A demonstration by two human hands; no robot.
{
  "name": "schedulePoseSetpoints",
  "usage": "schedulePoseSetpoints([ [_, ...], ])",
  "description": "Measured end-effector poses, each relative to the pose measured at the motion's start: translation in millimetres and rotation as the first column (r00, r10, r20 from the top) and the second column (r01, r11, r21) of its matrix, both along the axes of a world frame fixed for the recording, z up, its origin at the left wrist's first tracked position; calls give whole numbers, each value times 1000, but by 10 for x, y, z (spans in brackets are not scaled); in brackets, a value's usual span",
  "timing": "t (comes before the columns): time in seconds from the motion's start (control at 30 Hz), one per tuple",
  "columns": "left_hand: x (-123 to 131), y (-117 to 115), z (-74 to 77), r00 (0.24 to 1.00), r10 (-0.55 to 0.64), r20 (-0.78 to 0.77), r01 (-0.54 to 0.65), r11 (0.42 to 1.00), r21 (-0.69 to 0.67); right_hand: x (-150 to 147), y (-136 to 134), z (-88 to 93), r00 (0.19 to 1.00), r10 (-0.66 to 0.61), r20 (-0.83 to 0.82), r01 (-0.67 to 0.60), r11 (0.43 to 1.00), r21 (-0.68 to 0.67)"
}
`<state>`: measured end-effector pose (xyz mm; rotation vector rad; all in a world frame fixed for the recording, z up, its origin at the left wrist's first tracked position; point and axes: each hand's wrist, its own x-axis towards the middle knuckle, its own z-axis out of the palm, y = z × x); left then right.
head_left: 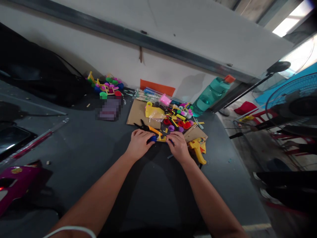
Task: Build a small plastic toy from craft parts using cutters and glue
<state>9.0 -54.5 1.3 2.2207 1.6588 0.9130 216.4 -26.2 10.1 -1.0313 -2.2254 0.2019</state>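
Across a dark grey worktable (pixel 230 188), finished-looking assemblies of yellow sticks and coloured caps (pixel 104 84) sit near the wall, while a heap of loose plastic caps (pixel 179 125) remains on a cardboard sheet (pixel 141 114) beside orange-handled pliers (pixel 155 130). The left hand (pixel 138 144) is narrowed, pinching a small blue plastic cap (pixel 152 139) at the heap's front edge; the right hand (pixel 178 147) is curled narrow just beside it, its hold hidden.
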Motion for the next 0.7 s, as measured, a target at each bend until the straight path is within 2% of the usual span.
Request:
schedulePoseSetpoints([
  [0.47, 4, -1, 2, 1000, 4, 6, -4, 1000, 1, 32, -1, -24, 999, -9, -41, 9, 1000, -3],
  [0.7, 3, 0, 4, 1000, 4, 4, -4, 1000, 1, 35, -38, 39, 998, -46, -51, 47, 999, 26],
])
